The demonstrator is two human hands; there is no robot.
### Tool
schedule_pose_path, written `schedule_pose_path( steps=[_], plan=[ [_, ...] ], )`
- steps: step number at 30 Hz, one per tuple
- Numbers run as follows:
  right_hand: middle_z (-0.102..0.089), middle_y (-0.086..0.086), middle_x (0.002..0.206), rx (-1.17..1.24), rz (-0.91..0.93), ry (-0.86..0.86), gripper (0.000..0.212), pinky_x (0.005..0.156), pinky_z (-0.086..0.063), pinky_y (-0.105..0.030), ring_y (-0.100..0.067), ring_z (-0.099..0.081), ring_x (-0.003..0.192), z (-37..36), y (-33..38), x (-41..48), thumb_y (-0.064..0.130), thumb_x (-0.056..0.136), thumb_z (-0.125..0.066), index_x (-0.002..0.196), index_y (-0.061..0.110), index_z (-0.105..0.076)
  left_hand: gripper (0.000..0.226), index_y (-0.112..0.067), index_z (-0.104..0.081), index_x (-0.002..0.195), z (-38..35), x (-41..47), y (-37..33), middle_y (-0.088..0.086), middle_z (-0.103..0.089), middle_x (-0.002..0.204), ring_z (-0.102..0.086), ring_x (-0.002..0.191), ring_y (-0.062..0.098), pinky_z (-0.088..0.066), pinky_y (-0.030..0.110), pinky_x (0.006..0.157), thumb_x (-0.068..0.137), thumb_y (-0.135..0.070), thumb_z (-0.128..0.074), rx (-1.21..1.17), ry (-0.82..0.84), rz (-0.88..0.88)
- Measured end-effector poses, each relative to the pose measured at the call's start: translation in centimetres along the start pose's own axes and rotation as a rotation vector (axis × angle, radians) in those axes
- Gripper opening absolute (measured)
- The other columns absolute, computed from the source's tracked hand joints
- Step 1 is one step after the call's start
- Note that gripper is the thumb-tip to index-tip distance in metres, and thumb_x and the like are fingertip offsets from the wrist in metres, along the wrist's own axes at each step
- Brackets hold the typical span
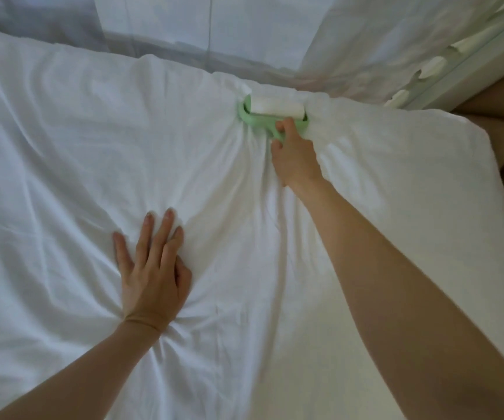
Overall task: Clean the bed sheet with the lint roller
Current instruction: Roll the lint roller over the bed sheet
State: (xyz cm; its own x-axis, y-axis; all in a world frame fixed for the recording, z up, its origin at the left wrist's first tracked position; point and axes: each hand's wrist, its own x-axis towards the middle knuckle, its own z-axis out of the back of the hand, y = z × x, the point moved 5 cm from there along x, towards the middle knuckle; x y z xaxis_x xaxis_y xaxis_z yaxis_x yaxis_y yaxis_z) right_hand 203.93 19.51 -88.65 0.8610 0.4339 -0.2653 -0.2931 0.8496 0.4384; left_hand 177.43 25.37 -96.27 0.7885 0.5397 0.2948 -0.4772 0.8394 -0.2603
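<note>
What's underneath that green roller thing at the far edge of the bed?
Only the white bed sheet, bunched into creases under the lint roller, which the right hand grips. Whatever lies beneath the sheet is covered.

I see the green lint roller (270, 112) (white roll up front) lying on the wrinkled white sheet (62, 147) near its far edge.

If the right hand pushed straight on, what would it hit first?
The right hand, lint roller leading, would probably meet the sheer curtain beyond the bed sheet's far edge; depth is unclear.
</note>
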Motion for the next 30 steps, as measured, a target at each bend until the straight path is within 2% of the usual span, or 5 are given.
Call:
schedule_pose_path(
  steps=[5, 12, 18, 24, 30],
  plan=[
    [-0.064, -0.021, 0.102, -0.111, -0.043, 0.026, 0.047, 0.072, -0.044, -0.04, -0.039, -0.059, 0.095, -3.1, -5.4, -14.0, 0.031, 0.101, -0.034, 0.147, 0.032, -0.025, 0.043, -0.007, -0.06, 0.122, 0.0, -0.1, 0.0, 0.007, -0.042, 0.149, -0.033, 0.142, 0.03, -0.012, 0.064, 0.114, 0.086, -0.015, -0.04, -0.007, 0.022, 0.008],
    [-0.044, 0.004, 0.061, -0.253, -0.169, 0.222, 0.051, 0.056, -0.034, -0.026, -0.019, -0.063, 0.079, -4.4, -10.6, -31.2, 0.043, 0.099, -0.026, 0.144, 0.048, -0.004, 0.052, -0.008, -0.051, 0.137, 0.3, -0.7, 0.2, 0.006, -0.034, 0.154, -0.026, 0.144, 0.029, -0.012, 0.061, 0.115, 0.092, -0.023, -0.031, 0.022, 0.167, -0.003],
    [-0.064, -0.016, 0.106, -0.169, -0.082, 0.097, 0.042, 0.074, -0.044, -0.037, -0.035, -0.06, 0.098, -2.3, -6.9, -22.0, 0.028, 0.1, -0.034, 0.142, 0.029, -0.03, 0.056, -0.008, -0.041, 0.145, 1.5, -5.5, 0.5, 0.009, -0.03, 0.156, -0.025, 0.145, 0.033, -0.015, 0.064, 0.113, 0.096, -0.029, -0.024, 0.092, 0.249, -0.038],
    [-0.057, -0.015, 0.115, -0.059, -0.098, 0.092, 0.041, 0.077, -0.053, -0.044, -0.035, -0.061, 0.09, -1.8, -4.1, -15.7, 0.021, 0.097, -0.035, 0.138, 0.021, -0.034, 0.054, -0.01, -0.043, 0.144, 4.0, -12.3, 1.4, 0.01, -0.034, 0.154, -0.032, 0.141, 0.035, -0.02, 0.064, 0.111, 0.097, -0.029, -0.026, 0.078, 0.196, -0.043],
    [-0.065, -0.017, 0.101, -0.138, -0.062, 0.065, 0.044, 0.069, -0.042, -0.037, -0.035, -0.06, 0.095, -4.4, -8.8, -27.7, 0.028, 0.101, -0.033, 0.144, 0.028, -0.027, 0.055, -0.008, -0.043, 0.143, 5.1, -15.3, 1.3, 0.011, -0.034, 0.154, -0.03, 0.142, 0.036, -0.018, 0.064, 0.111, 0.096, -0.03, -0.026, 0.054, 0.22, 0.039]
  ],
)
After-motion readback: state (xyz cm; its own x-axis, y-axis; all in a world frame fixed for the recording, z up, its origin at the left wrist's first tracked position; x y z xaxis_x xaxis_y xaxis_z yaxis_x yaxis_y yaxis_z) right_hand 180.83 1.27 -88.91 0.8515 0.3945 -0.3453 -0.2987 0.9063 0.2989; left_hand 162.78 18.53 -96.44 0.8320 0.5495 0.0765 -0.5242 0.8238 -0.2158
